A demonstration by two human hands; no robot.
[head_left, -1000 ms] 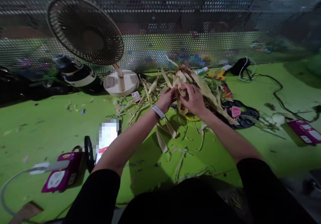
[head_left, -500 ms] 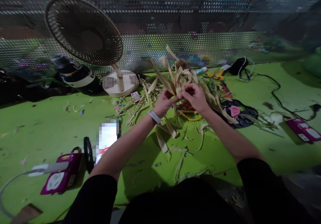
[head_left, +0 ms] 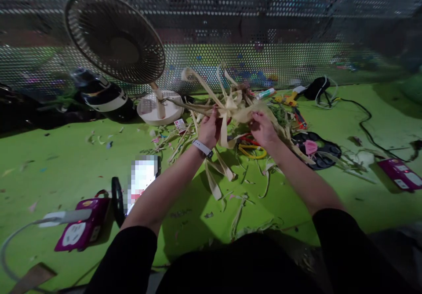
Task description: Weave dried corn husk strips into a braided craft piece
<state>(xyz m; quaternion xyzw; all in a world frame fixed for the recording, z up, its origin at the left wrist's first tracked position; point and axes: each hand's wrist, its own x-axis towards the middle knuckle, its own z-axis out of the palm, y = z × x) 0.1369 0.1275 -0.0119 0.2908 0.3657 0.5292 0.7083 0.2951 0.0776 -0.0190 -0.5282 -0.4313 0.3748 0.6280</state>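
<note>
A bundle of dried corn husks (head_left: 231, 105), pale and strip-like, is held up over the green table between my hands. My left hand (head_left: 210, 129) is closed on the stem side of the bundle, a grey-banded watch on its wrist. Between thumb and fingers, my right hand (head_left: 263, 128) pinches a wide husk leaf on the other side. Strips curl upward and outward from the middle, and one hangs down between the hands. Just below lie yellow-handled scissors (head_left: 252, 152), partly covered. More loose husk strips (head_left: 214, 184) are spread under the bundle.
A fan (head_left: 160, 109) and a dark bottle (head_left: 105, 96) stand at the back left. A lit phone (head_left: 142, 182) lies by my left forearm, near a purple power strip (head_left: 82, 223). At right are a black tray (head_left: 325, 157), a glue gun (head_left: 290, 97) and another power strip (head_left: 400, 173).
My hands have moved apart, the left one turning more upright. The husk leaves have spread open between them, with strips now fanning outward.
</note>
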